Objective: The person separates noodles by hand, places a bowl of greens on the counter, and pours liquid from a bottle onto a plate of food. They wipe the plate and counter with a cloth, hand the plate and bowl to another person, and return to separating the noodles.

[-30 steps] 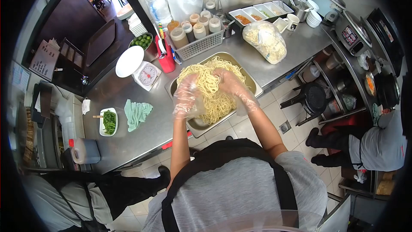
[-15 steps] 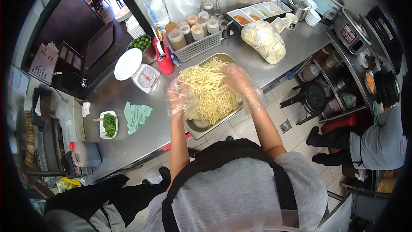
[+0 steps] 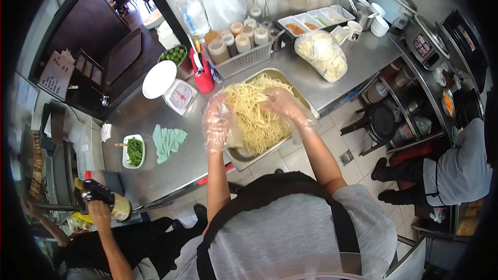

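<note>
A heap of yellow noodles [image 3: 262, 119] fills much of a rectangular metal tray [image 3: 241, 163] in front of me. My left hand [image 3: 219, 120], in a clear plastic glove, is at the heap's left side with its fingers curled into the strands. From the right, my right hand [image 3: 284, 105], gloved the same way, grips noodles at the upper part of the heap. Some of its fingertips are hidden among the strands. Left of the tray stand a kitchen scale [image 3: 180, 96] with a white plate [image 3: 159, 80] and a crumpled green cloth [image 3: 168, 142].
Behind the tray are a basket [image 3: 243, 60] of sauce bottles, a red holder [image 3: 203, 79] and a bag of noodles [image 3: 322, 57]. A dish of greens [image 3: 134, 151] sits left. One co-worker's hand [image 3: 98, 213] holds a dark bottle [image 3: 104, 197]; another person [image 3: 454, 171] stands right.
My right hand has moved a little left and down onto the noodles. My left hand stays at the heap's left side. At the lower left, a co-worker's hand with a dark bottle has appeared.
</note>
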The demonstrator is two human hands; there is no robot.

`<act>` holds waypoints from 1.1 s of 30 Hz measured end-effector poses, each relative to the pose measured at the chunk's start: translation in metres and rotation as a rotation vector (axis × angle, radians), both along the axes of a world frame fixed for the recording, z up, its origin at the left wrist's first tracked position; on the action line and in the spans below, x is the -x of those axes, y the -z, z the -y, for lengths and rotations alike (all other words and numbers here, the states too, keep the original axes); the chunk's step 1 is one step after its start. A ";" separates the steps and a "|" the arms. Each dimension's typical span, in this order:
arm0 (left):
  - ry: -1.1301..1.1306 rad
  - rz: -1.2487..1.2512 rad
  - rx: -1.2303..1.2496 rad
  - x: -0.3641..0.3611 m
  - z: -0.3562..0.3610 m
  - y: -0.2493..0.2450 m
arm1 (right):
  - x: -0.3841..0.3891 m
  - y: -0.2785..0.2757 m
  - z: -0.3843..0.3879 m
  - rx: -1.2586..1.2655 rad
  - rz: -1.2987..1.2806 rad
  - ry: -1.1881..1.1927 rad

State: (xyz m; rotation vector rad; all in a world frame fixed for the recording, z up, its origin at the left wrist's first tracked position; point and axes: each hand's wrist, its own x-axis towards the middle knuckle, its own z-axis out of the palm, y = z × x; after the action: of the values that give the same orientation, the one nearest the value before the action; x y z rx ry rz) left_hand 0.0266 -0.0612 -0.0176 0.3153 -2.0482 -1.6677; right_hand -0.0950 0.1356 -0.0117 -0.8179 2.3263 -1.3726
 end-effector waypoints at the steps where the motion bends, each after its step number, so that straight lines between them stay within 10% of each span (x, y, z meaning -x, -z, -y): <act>1: 0.013 -0.030 0.037 -0.003 -0.009 -0.013 | 0.000 -0.011 0.001 0.132 0.103 0.006; 4: 0.115 -0.009 0.144 0.000 -0.030 -0.030 | -0.031 -0.040 0.003 0.543 0.465 0.003; 17: 0.056 -0.072 -0.094 0.014 -0.038 0.005 | -0.009 0.010 0.003 0.558 0.035 0.129; 25: 0.179 -0.231 -0.210 0.009 -0.021 0.005 | -0.038 -0.031 0.012 -0.223 -0.324 -0.192; 28: -0.019 -0.124 0.471 0.003 -0.015 -0.023 | -0.034 0.008 0.030 -0.173 -0.424 -0.073; 30: 0.020 -0.086 0.536 0.010 -0.012 -0.027 | -0.003 0.057 0.028 0.442 0.471 0.078; 33: 0.016 -0.034 0.651 0.018 -0.009 0.003 | -0.016 -0.005 0.015 0.315 0.278 -0.041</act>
State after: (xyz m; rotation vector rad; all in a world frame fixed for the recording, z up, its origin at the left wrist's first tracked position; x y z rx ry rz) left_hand 0.0090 -0.0522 -0.0204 0.0447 -2.4250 -0.9203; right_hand -0.0793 0.1202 -0.0072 -0.7011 1.9034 -1.7387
